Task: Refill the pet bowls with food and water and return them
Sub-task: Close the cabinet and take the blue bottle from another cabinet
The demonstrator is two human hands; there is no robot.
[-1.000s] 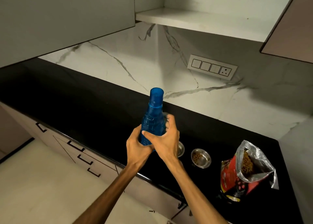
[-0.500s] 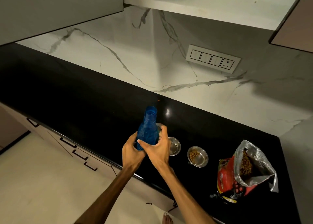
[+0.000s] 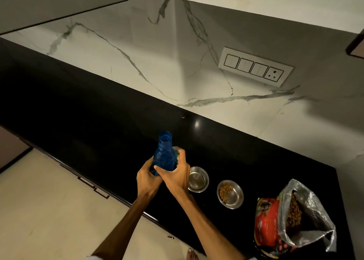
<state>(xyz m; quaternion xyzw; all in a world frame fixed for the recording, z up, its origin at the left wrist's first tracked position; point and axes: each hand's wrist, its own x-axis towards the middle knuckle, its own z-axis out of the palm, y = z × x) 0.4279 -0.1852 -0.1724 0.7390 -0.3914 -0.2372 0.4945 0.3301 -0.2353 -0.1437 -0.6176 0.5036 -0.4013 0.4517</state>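
Bottle point(image 3: 164, 154), uncapped, is coming lower in both our gripping hands, left hand point(image 3: 146, 178) and right hand point(image 3: 176, 176), nearing the empty bowl point(image 3: 198, 179) just right of them for water

Both hands held a blue bottle point(image 3: 164, 157) upright over the near edge of the black counter point(image 3: 82, 110), its mouth open at the top. The left hand point(image 3: 146, 178) wrapped the lower body from the left, and the right hand point(image 3: 175, 174) gripped it from the right. Just right of the hands sat an empty steel bowl point(image 3: 198, 179), then a steel bowl with kibble point(image 3: 230, 194). Farther right stood an open food bag point(image 3: 291, 218), kibble showing inside.
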